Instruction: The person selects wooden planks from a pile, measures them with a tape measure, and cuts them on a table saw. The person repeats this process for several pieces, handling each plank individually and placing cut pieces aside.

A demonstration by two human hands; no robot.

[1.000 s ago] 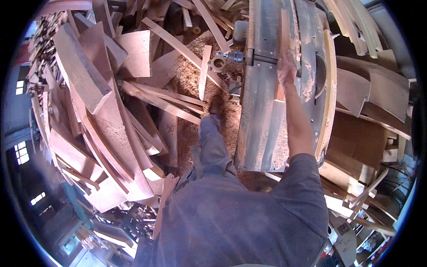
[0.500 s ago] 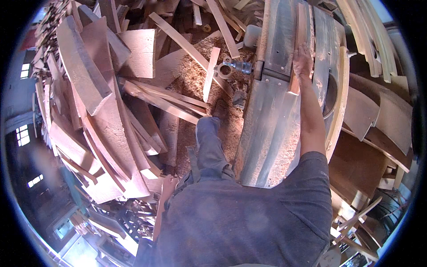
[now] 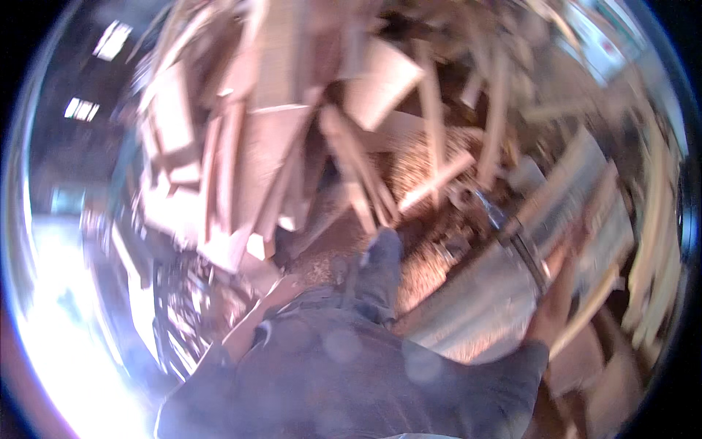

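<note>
Motion smears the view. On the right stands a long grey metal machine table (image 3: 475, 307) with sawdust on it, split by a dark crosswise gap. My right arm reaches over it, and my right hand (image 3: 575, 243) is at a narrow wooden strip (image 3: 601, 192) lying along the table. Blur hides its fingers, so whether they grip or rest on the strip cannot be told. My left hand (image 3: 287, 282) is low beside my hip, close to the trouser leg. Its fingers do not show clearly, nor does anything in them.
Stacked boards (image 3: 274, 139) crowd the left and far side. Loose wooden strips (image 3: 439, 179) lie over a sawdust heap (image 3: 409, 164) near my foot. A metal fitting (image 3: 491, 212) juts from the machine's side. Pale curved boards (image 3: 654, 249) stand at the far right.
My view has swung to the left, so the machine and boards appear farther right and tilted. My right hand stays over the machine, now blurred. My left arm remains low at my side.
</note>
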